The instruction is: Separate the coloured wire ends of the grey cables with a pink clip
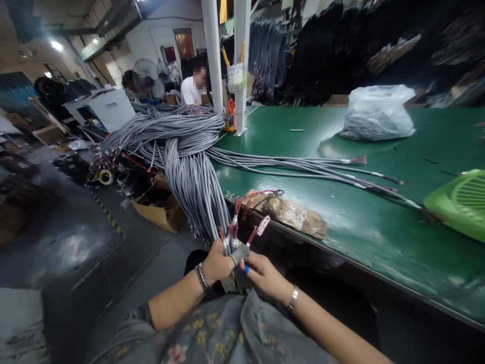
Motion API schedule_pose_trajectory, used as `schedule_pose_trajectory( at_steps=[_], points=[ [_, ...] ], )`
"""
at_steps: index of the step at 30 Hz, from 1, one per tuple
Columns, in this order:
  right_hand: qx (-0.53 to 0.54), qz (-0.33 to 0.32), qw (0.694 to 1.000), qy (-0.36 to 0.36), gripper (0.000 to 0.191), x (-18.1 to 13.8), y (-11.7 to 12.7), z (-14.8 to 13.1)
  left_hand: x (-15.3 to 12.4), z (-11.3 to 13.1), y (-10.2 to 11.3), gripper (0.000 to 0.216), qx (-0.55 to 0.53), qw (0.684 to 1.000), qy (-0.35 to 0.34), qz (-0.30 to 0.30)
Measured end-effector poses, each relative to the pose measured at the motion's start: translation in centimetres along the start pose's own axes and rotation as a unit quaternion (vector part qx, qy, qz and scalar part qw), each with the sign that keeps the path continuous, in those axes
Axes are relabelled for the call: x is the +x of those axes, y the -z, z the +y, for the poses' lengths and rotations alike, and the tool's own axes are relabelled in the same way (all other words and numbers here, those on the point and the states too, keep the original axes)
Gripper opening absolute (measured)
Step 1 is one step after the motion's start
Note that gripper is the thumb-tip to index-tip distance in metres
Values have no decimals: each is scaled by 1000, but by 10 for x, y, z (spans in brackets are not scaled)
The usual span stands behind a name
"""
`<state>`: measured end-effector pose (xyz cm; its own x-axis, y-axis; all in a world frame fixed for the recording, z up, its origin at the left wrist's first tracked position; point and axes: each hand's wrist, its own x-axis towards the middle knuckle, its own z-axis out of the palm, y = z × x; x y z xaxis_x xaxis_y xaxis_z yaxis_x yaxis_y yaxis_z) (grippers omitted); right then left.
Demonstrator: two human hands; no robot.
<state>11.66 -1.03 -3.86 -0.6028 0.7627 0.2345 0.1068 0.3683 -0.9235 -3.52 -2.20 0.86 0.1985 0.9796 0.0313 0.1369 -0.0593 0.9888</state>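
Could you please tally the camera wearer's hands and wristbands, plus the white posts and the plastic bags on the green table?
Hands: 2 (left hand, right hand)
Wristbands: 2
White posts: 2
Plastic bag: 1
Total: 7

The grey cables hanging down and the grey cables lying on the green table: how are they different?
The hanging cables make a thick bunch of many, while the table cables are only a few. The hanging cables droop down beside the table, while the table cables stretch out across its top. Both are long, thin and grey.
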Motion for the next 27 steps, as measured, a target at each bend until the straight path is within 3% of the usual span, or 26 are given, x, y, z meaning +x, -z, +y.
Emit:
schedule_pose_trajectory(
  at_steps=[5, 9, 12, 19, 27],
  points=[
    [186, 162, 953, -175, 44, -19, 15, -11, -10, -13, 9, 38, 58, 997, 56, -18],
    [219, 173, 937, -211, 43, -16, 17, -22, -9, -21, 10, 31, 96, 990, 85, -61],
    [218, 197, 936, -195, 41, -10, 18, -27, -4, -23, 7, 31, 108, 987, 86, -82],
    [251, 155, 934, -199, 38, -3, 21, -31, 7, -19, 1, 39, -2, 987, 74, -142],
    [328, 212, 891, -233, 43, -1, 10, -28, 5, -14, -6, 42, -33, 998, 56, -18]
  ],
)
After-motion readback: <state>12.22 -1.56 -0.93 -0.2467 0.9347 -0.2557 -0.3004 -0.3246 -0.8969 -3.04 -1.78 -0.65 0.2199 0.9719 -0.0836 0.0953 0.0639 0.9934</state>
